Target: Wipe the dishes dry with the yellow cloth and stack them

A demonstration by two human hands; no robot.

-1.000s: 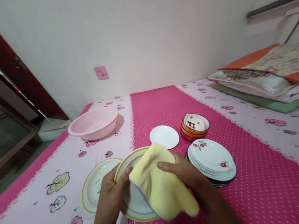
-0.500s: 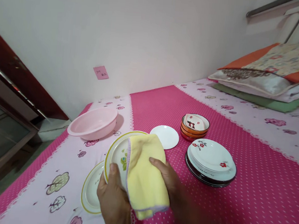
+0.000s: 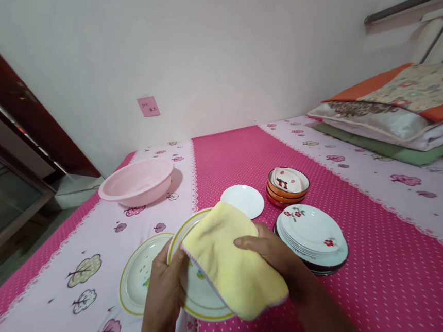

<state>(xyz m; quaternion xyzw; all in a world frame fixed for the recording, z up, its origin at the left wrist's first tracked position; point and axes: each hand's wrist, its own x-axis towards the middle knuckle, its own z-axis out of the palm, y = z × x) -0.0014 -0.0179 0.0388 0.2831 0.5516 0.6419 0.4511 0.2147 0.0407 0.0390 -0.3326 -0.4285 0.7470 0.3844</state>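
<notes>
From the head camera, looking down at a bed [image 3: 370,282] with a bright pink dotted cover.

The left hand [image 3: 166,285] holds a plate [image 3: 195,294] with a yellow rim. Its fingers are closed on the left edge of the plate, with the thumb on top. The plate is lifted a little above the bed and tilts toward the person.

The right hand [image 3: 272,253] holds a yellow cloth [image 3: 232,262]. The thumb lies on top of the cloth and the other fingers are hidden under it, so the hand is clamped on the cloth. The cloth lies flat on the plate and covers most of it. Only the left and bottom parts of the plate show.

A second plate [image 3: 138,275] with a yellow rim lies on the bed, just to the left of the held one and partly behind the left hand.

Behind the hands sits a small white plate [image 3: 242,200]. To its right is a stack of orange bowls [image 3: 287,190]. In front of the bowls is a stack of flowered plates [image 3: 310,233], close to the right hand.

A pink basin [image 3: 137,180] stands far to the left, near the wall. A small pink note [image 3: 148,106] sticks to the wall above it. Folded blankets [image 3: 404,120] are piled at the far right end of the bed.
</notes>
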